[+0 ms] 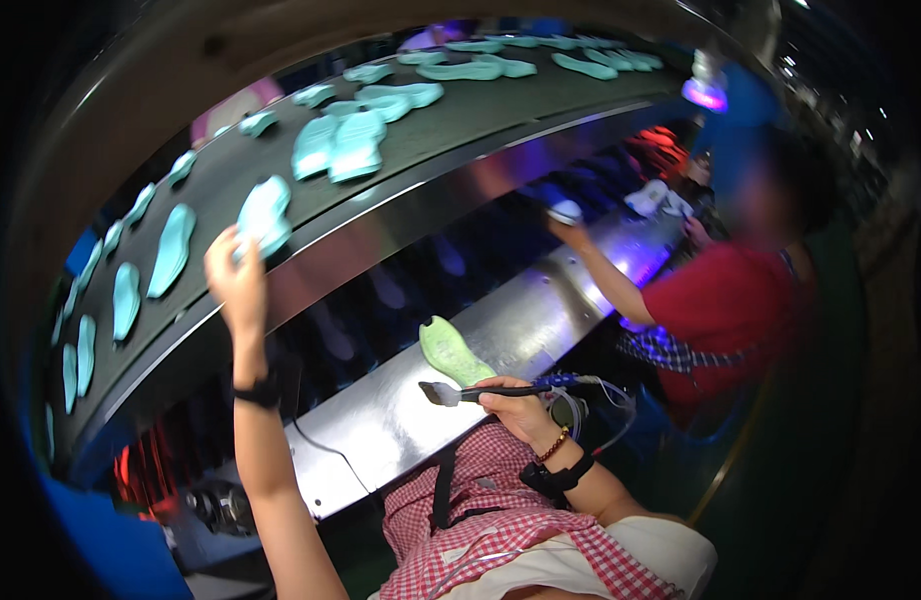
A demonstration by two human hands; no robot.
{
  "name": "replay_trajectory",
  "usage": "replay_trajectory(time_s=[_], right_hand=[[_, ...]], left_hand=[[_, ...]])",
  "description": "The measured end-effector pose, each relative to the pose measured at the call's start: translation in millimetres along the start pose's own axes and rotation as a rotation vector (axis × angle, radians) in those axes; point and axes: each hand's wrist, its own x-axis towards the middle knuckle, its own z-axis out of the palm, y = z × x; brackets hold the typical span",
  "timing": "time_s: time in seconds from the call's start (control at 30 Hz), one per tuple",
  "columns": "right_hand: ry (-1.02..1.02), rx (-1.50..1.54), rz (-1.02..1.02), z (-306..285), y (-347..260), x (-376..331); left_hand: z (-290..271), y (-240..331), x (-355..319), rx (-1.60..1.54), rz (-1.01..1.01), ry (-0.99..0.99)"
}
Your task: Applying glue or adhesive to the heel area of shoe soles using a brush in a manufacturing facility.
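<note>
My left hand point(239, 283) is raised to the dark conveyor belt point(461, 125). Its thumb and fingers close on the near end of a pale teal shoe sole point(266, 215), which is slightly blurred and tilted up at the belt's near edge. In my right hand point(521, 412) is a brush point(443, 393) with a dark handle and flat bristles pointing left. Tubing runs off behind that hand. Just beyond the brush, a light green shoe sole point(449, 348) rests on the metal ledge point(371, 440), its near end close to my right fingers.
Several more teal soles point(171, 250) lie spread along the belt. To the right sits a co-worker in a red top point(726, 300), one hand holding a whitish shoe part point(565, 211). A thin cable point(331, 450) crosses the ledge. A purple-lit lamp point(705, 92) hangs at the far right.
</note>
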Motion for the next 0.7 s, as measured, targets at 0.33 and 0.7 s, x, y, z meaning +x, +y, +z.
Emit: replay_trajectory(time_s=[0.33,0.7], right_hand=[[0.067,-0.021,-0.027,9,-29,8],[-0.139,-0.139,0.049,26,-22,5]], left_hand=[[-94,-9,-115,-1.230,-1.010,-0.350],[-52,83,-251,-1.842,-1.377,-0.419]])
